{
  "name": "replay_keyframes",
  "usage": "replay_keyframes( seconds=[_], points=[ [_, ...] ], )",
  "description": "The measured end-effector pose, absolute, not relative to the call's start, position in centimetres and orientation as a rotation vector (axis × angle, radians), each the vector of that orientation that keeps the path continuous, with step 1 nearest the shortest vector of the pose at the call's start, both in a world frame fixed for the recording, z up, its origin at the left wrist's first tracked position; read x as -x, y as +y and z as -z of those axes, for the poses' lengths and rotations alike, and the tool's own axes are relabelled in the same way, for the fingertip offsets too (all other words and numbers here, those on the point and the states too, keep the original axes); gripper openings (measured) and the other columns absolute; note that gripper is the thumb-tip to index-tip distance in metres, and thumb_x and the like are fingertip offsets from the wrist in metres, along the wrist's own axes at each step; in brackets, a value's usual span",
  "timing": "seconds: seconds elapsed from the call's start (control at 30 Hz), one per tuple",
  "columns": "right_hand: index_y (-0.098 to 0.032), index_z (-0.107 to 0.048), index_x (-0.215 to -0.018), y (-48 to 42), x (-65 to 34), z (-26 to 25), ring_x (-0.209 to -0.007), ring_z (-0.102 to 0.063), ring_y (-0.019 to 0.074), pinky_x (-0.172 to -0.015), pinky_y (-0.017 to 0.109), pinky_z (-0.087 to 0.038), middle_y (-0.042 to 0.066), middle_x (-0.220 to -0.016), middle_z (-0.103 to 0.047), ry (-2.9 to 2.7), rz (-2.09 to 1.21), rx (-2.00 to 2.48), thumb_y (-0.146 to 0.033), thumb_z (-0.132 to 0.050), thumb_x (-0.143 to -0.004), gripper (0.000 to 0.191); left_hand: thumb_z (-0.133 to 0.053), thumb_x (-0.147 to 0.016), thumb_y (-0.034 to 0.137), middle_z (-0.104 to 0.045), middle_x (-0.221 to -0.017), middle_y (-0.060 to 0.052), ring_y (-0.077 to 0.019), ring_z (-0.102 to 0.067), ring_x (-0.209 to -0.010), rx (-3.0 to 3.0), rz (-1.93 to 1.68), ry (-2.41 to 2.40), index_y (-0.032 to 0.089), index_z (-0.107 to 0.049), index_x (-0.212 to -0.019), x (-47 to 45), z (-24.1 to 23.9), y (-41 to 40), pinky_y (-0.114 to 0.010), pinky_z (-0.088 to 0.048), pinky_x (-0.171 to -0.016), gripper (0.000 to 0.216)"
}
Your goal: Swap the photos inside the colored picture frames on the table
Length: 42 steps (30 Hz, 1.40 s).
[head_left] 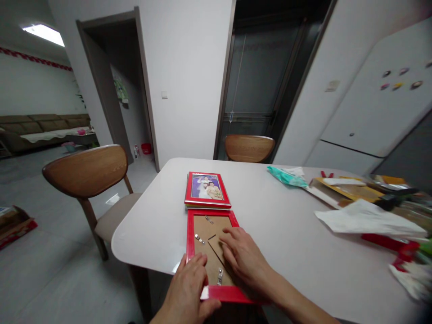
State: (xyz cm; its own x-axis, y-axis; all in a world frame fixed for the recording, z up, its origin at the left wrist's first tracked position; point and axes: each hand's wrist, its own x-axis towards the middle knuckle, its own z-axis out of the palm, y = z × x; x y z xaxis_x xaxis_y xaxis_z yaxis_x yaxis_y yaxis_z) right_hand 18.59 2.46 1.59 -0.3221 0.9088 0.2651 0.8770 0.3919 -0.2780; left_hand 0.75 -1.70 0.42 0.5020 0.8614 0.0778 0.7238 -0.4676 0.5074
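While my left hand (189, 288) presses flat on the face-down red frame (216, 252) and my right hand (243, 256) lies open-fingered on its backing board (211, 249), a sideways shove could slide it off the table edge (141, 263).

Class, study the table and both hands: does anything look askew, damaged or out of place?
Nothing looks damaged. The face-down red frame under the left hand and right hand overhangs the table edge, and papers lie loosely heaped at the right.
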Motion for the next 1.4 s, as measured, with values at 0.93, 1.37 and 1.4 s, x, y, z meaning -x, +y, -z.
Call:
replay_keyframes(
  seconds=[0.93,1.37,1.4],
  points=[
    [-0.015,-0.059,-0.075,11.7,-16.2,0.6,-0.069,-0.056,0.0175,-0.057,0.025,-0.033,0.01,-0.079,-0.063,-2.052,-0.214,1.896,-0.032,-0.04,-0.079,0.026,-0.068,-0.054,0.024,-0.046,-0.123,-0.013,-0.0263,-0.038,-0.115,-2.313,-0.471,1.302,0.015,-0.056,-0.082,-0.7,0.1,-1.5,-0.049,-0.022,-0.098,0.031],
    [-0.016,-0.058,-0.078,9.5,-18.0,-1.3,-0.075,-0.057,0.0143,-0.068,0.024,-0.04,0.006,-0.081,-0.063,-1.93,-0.249,1.677,-0.027,-0.039,-0.077,0.022,-0.064,-0.061,0.029,-0.047,-0.122,-0.014,-0.0289,-0.037,-0.116,-2.433,-0.435,1.273,0.016,-0.055,-0.095,-1.9,1.2,-1.4,-0.051,-0.022,-0.099,0.038],
    [-0.016,-0.058,-0.083,8.8,-19.0,-1.4,-0.079,-0.056,0.0143,-0.071,0.024,-0.04,0.006,-0.086,-0.062,-1.872,-0.276,1.653,-0.028,-0.038,-0.077,0.024,-0.061,-0.064,0.027,-0.049,-0.12,-0.012,-0.0271,-0.039,-0.115,-2.442,-0.477,1.261,0.018,-0.054,-0.096,-1.7,1.5,-1.5,-0.049,-0.023,-0.099,0.033]
  ],
)
